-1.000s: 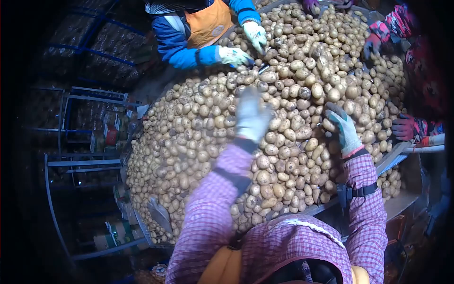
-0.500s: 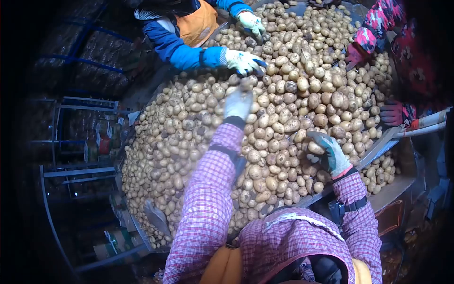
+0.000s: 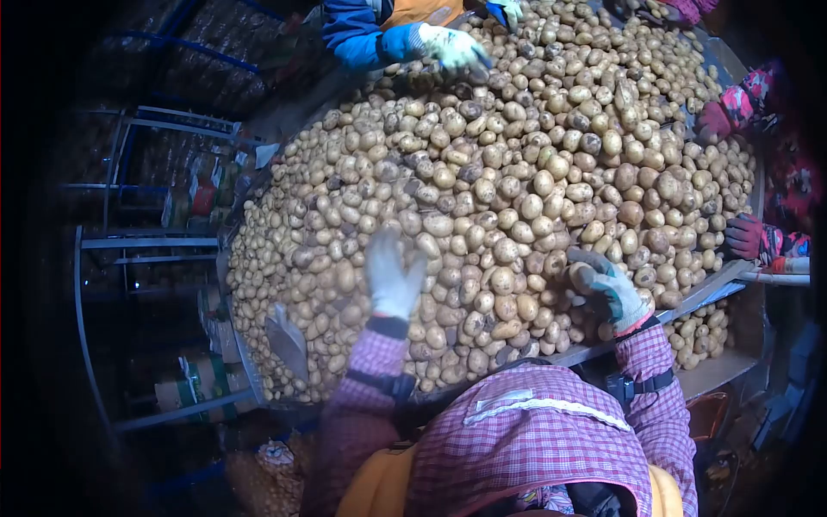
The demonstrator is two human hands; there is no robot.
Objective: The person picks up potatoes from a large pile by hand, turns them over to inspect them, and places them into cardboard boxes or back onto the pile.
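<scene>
A large heap of potatoes fills a metal-edged table. My left hand, in a pale glove, is over the left middle of the heap, its fingers spread and a little blurred, with nothing seen in it. Near the front edge, my right hand, in a white and green glove, has its fingers curled round a potato. Other potatoes lie just beneath and beside both hands.
A co-worker's gloved hand in a blue sleeve is at the far side. At the right are co-workers' pink-gloved hands. A grey scoop-like piece lies at the heap's left edge. Metal racks stand farther left.
My left hand has drawn back toward me and to the left. My right hand remains near the front edge with a potato. The blue-sleeved co-worker appears farther up, as the view has shifted.
</scene>
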